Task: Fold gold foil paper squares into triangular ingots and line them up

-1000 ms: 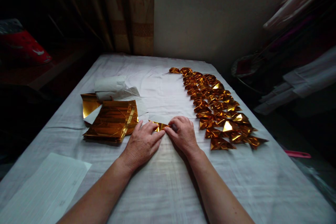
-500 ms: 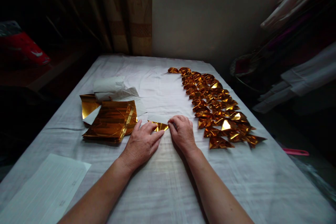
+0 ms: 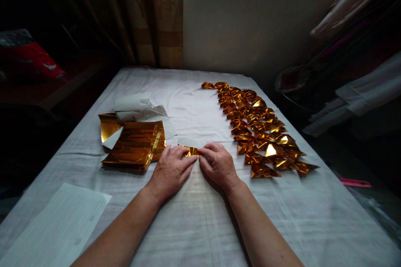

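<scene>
A small piece of folded gold foil paper [image 3: 191,151] lies on the white cloth between my hands. My left hand [image 3: 171,170] rests over its left end, thumb and fingertips holding it against the cloth. From the other side, my right hand [image 3: 219,165] pinches its right end, fingers curled together. Both hands hide part of the piece. Close beyond my left hand is a stack of flat gold foil sheets [image 3: 134,144]. To the right of my right hand, several folded gold foil pieces [image 3: 258,125] lie in overlapping rows.
Crumpled white paper [image 3: 133,102] lies behind the stack. A white sheet [image 3: 59,225] is at the front left of the cloth-covered surface [image 3: 194,233]. Beyond the right edge is a pink handle [image 3: 355,182]. A red bag [image 3: 31,58] stands at the left, and clothes hang at the right.
My right hand has shifted left along the foil piece, so its fingertips are nearer my left thumb and less foil shows. My left hand still holds the piece.
</scene>
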Tool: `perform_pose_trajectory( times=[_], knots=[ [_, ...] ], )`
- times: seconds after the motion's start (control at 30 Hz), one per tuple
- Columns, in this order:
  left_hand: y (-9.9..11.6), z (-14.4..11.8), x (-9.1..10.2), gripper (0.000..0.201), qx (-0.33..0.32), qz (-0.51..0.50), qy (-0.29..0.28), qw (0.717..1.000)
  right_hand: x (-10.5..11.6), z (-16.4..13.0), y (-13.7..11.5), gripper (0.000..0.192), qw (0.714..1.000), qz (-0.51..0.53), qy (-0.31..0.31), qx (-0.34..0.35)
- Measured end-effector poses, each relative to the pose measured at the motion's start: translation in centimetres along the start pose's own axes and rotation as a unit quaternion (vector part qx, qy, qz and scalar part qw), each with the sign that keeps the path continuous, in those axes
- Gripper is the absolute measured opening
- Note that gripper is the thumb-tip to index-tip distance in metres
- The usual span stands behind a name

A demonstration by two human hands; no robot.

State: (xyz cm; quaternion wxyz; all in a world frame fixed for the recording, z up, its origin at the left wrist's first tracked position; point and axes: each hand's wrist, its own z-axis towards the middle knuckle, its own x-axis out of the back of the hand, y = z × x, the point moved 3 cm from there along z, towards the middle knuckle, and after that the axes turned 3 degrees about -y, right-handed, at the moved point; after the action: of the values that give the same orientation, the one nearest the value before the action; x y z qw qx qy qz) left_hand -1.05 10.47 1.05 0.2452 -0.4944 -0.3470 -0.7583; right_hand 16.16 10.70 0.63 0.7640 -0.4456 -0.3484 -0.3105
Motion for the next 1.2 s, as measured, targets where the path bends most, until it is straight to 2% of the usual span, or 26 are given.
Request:
perform_pose_trajectory(
  times=[0.13,0.27,0.47,0.77,1.2],
  knots=[
    [-0.8,-0.1,-0.4,0.03,0.015,-0.042,0.024,0.999,0.3,0.1,-0.3,0.018,1.0,-0.008,-0.027,0.003],
    [-1.7,-0.1,-0.7,0.031,0.037,-0.092,0.08,0.992,0.3,0.1,-0.5,0.022,0.998,-0.027,-0.047,-0.007],
    [-1.9,0.0,-0.7,0.018,0.059,-0.093,0.102,0.989,0.0,0.2,-0.7,0.023,0.998,-0.045,-0.043,-0.033],
    [-2.1,-0.2,-0.9,0.028,0.076,-0.004,0.082,0.994,-0.2,0.4,-1.0,0.015,0.996,-0.073,-0.034,-0.036],
    [-1.4,0.1,0.4,0.019,0.078,-0.019,0.05,0.996,0.3,0.4,-0.2,0.014,0.998,-0.033,-0.051,-0.004]
  ],
)
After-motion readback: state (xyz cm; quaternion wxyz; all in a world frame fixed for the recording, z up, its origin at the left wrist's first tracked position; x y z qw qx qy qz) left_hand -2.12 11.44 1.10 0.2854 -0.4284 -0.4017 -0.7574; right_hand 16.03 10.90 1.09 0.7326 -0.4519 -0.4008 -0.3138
